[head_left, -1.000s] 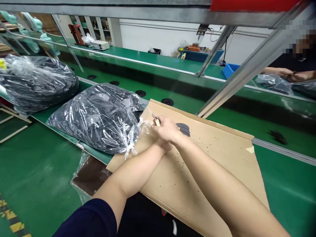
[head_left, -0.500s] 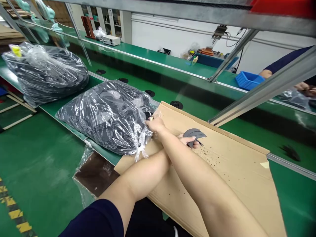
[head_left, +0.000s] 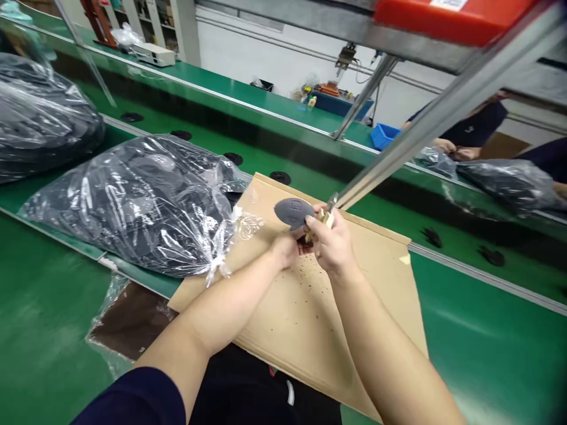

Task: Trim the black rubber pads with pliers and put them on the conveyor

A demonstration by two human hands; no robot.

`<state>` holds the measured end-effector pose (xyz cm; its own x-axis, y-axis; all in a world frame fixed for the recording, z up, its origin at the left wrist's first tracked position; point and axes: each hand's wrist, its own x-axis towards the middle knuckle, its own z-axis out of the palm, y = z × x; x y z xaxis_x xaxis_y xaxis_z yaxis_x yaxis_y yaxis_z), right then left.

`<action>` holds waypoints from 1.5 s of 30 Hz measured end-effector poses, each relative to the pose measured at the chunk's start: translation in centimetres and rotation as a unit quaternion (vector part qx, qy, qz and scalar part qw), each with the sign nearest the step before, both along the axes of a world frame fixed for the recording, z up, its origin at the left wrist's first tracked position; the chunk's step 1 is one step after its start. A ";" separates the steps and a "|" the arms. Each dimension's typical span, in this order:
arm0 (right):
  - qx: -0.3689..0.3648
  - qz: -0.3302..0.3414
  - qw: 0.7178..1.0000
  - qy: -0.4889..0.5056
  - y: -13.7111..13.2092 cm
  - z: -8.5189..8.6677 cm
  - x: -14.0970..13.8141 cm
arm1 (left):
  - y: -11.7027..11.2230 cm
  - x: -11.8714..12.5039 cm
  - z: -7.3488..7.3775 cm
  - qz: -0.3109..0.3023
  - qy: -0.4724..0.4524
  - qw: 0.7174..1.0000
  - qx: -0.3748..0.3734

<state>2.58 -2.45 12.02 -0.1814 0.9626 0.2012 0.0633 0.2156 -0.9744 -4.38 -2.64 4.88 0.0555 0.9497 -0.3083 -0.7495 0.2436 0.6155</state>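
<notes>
My left hand (head_left: 287, 249) is closed on a dark grey, leaf-shaped flat piece (head_left: 293, 211), held up over a cardboard sheet (head_left: 274, 319). The piece has raised markings on its face. Beside it, my right hand (head_left: 332, 242) is closed round a small hand tool (head_left: 328, 217) with a pale yellow handle and a metal end. The thumb of that hand is at the piece's right edge. Fingers hide part of the tool, so its exact kind is unclear. Small dark scraps (head_left: 312, 280) lie scattered on the cardboard below.
A tied clear bag (head_left: 146, 206) of dark pieces lies left of the cardboard, with another full bag (head_left: 39, 118) beyond. Dark pieces (head_left: 280, 177) rest on the green belt behind. A slanting metal post (head_left: 398, 141) rises close to my right hand. Co-workers' hands (head_left: 456, 150) are across the line.
My right hand has moved from the bag's edge, where it crossed over my left arm, to the right of the grey piece. The piece is raised and turned. My view has swung right.
</notes>
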 end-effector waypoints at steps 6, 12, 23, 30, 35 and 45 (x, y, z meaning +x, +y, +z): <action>0.130 -0.251 0.958 -0.058 -2.9 -5.6 7.6 | -0.8 0.4 0.0 -0.060 -0.016 0.998 -0.003; -0.009 -0.163 0.986 0.032 -2.5 -8.7 9.3 | -1.9 0.6 0.1 -0.069 0.061 0.994 0.056; -0.018 -0.150 0.985 0.078 -2.5 -8.2 9.0 | -2.7 1.3 0.5 -0.085 0.111 0.988 0.065; -0.006 -0.150 0.986 -0.079 -2.9 -8.0 9.4 | -2.6 1.4 0.6 -0.052 0.112 0.990 0.075; -0.009 -0.137 0.989 -0.055 -2.8 -8.0 9.3 | -2.7 1.2 0.3 -0.079 0.141 0.983 0.086; 0.039 -0.079 0.995 -0.045 -2.5 -7.4 10.6 | -2.8 1.0 0.3 -0.110 0.193 0.973 0.070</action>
<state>13.15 -4.96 4.62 -0.0486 0.9626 0.2664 0.1884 0.2707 -0.9440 -3.40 -5.46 5.20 0.1674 0.9623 -0.2142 -0.3955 0.2646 0.8795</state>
